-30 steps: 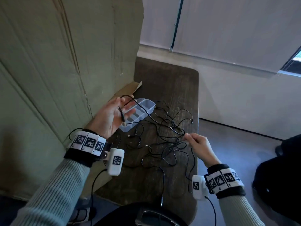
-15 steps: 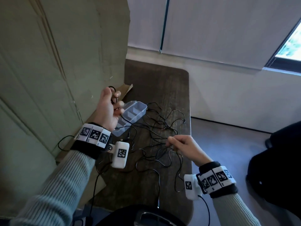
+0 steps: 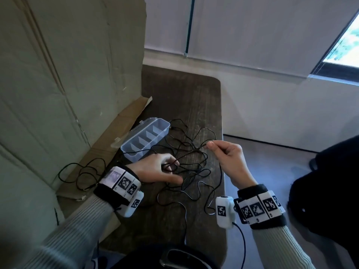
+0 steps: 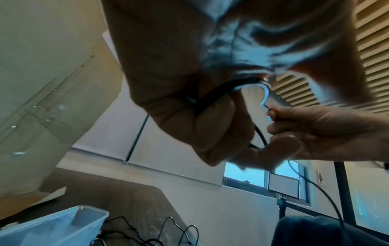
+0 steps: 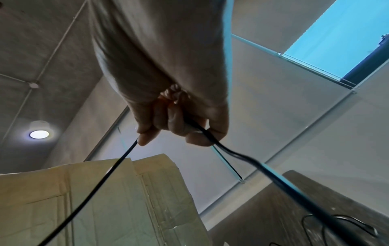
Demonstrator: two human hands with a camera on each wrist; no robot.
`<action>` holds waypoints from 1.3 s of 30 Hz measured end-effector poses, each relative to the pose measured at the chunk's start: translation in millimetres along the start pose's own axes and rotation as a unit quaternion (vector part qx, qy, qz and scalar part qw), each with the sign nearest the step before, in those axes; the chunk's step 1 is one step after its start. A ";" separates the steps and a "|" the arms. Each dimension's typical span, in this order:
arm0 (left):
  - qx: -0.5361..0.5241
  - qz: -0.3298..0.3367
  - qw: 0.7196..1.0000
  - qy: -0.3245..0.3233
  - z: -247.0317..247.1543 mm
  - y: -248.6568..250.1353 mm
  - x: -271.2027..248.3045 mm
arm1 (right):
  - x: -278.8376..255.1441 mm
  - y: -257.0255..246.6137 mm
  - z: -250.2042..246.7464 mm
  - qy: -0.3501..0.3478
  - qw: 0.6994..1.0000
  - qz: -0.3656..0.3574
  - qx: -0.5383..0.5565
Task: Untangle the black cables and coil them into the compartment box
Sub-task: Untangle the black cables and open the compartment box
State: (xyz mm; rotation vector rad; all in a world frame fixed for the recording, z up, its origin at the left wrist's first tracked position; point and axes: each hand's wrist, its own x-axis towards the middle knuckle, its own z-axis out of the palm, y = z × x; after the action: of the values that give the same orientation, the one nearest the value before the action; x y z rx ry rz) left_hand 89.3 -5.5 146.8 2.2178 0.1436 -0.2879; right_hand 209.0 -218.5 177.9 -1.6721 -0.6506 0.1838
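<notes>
Thin black cables (image 3: 194,171) lie tangled on a dark wooden table (image 3: 184,94). The clear compartment box (image 3: 134,156) stands open at the tangle's left, its compartments holding nothing. My left hand (image 3: 171,167) is low over the tangle, fingers curled round a strand; in the left wrist view that hand (image 4: 221,133) holds a cable loop (image 4: 210,94). My right hand (image 3: 210,145) is raised to the right and pinches a strand between thumb and forefinger. In the right wrist view the right hand (image 5: 164,133) grips the cable (image 5: 109,171), which runs off on both sides.
A tall cardboard sheet (image 3: 68,74) stands along the table's left, with a flap (image 3: 124,117) lying behind the box. Another black cable (image 3: 81,171) lies on the cardboard beside my left wrist. The table's right edge drops to the floor; a dark object (image 3: 330,191) sits there.
My left hand has come down from beside the cardboard, where it held a cable up, to the tangle on the table. My right hand has lifted its pinched strand higher.
</notes>
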 end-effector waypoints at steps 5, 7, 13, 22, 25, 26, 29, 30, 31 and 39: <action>-0.216 0.036 0.976 -0.017 4.0 2.4 7.3 | 5.2 10.6 -1.5 0.015 0.998 0.055 0.029; -0.320 0.042 0.946 0.013 0.2 6.6 10.7 | 7.4 15.5 -0.7 0.015 0.998 0.059 0.019; -0.448 0.002 0.867 0.218 -11.7 3.4 24.0 | 8.8 27.9 7.7 -0.014 0.996 0.083 0.015; -0.579 -0.009 0.784 0.226 -23.0 -0.5 25.9 | -9.0 33.3 33.4 -0.204 0.972 0.105 -0.051; -0.673 0.007 0.716 0.184 -20.8 1.5 26.0 | -14.6 33.5 38.4 -0.306 0.939 0.118 -0.103; -0.702 0.003 0.691 0.174 -18.8 2.0 26.3 | -15.4 34.1 39.8 -0.328 0.930 0.116 -0.116; -0.737 -0.015 0.651 0.183 -15.4 0.4 30.4 | -16.5 29.7 41.6 -0.382 0.910 0.101 -0.127; -0.731 -0.018 0.652 0.202 -15.7 -0.7 32.5 | -16.2 27.0 40.9 -0.396 0.904 0.101 -0.130; -0.718 -0.020 0.659 0.223 -16.5 -1.7 34.6 | -16.1 25.0 39.9 -0.406 0.898 0.103 -0.135; -0.202 0.031 0.945 0.255 -7.6 -11.7 38.1 | -15.3 9.2 32.0 -0.427 0.893 0.027 -0.138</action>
State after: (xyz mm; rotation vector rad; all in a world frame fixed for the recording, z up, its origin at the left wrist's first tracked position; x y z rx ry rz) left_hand 125.0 7.8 132.6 1.8361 0.3774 0.3340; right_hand 184.2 -199.5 158.6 -1.8520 -1.3310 0.9406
